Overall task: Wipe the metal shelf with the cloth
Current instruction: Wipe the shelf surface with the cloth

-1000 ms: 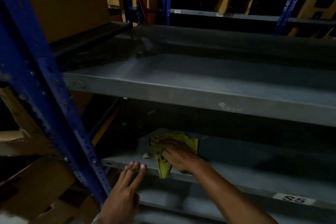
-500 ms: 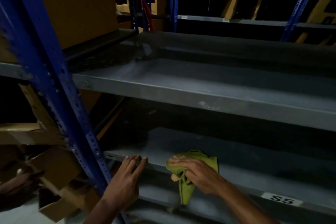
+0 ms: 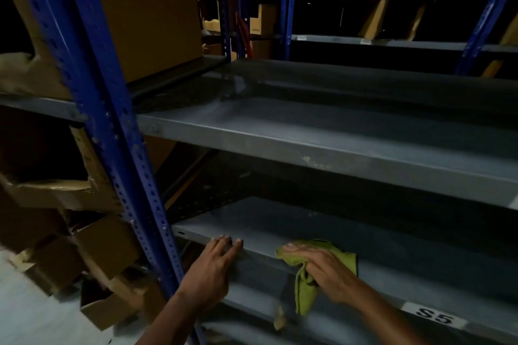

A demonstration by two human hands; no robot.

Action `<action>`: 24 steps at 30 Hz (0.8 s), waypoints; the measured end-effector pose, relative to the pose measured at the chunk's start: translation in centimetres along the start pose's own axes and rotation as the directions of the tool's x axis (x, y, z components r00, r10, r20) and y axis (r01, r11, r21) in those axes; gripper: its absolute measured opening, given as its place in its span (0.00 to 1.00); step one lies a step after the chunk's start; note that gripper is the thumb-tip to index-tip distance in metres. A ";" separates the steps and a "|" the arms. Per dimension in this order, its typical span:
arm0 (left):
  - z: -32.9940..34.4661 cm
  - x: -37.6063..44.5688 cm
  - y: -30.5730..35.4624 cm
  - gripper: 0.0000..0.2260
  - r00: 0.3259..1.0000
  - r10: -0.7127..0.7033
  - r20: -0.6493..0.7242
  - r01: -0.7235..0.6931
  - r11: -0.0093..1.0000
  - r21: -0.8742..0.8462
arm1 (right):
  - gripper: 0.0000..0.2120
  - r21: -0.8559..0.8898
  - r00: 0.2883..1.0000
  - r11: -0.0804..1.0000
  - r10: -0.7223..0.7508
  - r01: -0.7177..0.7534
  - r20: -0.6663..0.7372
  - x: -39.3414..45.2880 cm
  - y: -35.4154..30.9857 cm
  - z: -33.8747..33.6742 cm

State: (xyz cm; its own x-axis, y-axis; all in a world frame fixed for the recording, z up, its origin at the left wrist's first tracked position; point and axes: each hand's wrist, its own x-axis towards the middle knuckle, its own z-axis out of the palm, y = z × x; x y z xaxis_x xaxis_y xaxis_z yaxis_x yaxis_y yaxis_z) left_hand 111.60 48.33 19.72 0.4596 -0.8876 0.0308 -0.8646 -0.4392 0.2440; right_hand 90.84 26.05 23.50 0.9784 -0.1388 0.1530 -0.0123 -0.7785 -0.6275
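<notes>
Lower centre of the head view, right hand [image 3: 322,269] curled around a crumpled green cloth [image 3: 304,288] at the grey metal shelf [image 3: 280,227] front edge, cloth tail hanging below the lip, left hand [image 3: 210,269] flat, fingers together, resting on the edge beside a blue upright [image 3: 112,126].

Only readable thing: a white label [image 3: 434,318] reading "S5" on the front edge of the lower metal shelf [image 3: 364,238], toward its right end. Labels further back too blurry.
</notes>
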 end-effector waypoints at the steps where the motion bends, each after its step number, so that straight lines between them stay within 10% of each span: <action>1: 0.1 0.0 0.1 0.39 1.000 -0.002 -0.008 0.002 1.000 0.001 | 0.22 0.014 1.000 1.000 0.014 -0.014 -0.022 0.0 0.1 -0.2; 8: -0.1 0.0 0.3 0.37 0.999 0.015 -0.037 -0.015 1.000 -0.020 | 0.27 -0.251 1.000 0.968 0.014 -0.016 -0.008 1.4 0.8 0.2; 24: -0.8 -0.1 1.2 0.34 0.998 0.018 -0.066 -0.020 1.000 -0.018 | 0.27 -0.275 1.000 0.961 0.022 -0.024 -0.011 1.4 1.2 0.3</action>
State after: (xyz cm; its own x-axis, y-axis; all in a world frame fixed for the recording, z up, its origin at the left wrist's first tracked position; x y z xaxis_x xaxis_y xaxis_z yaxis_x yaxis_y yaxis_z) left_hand 110.64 47.98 20.81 0.4562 -0.8843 0.0995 -0.8695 -0.4191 0.2612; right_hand 92.24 25.07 22.70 0.9755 -0.1626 0.1479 -0.0921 -0.9132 -0.3970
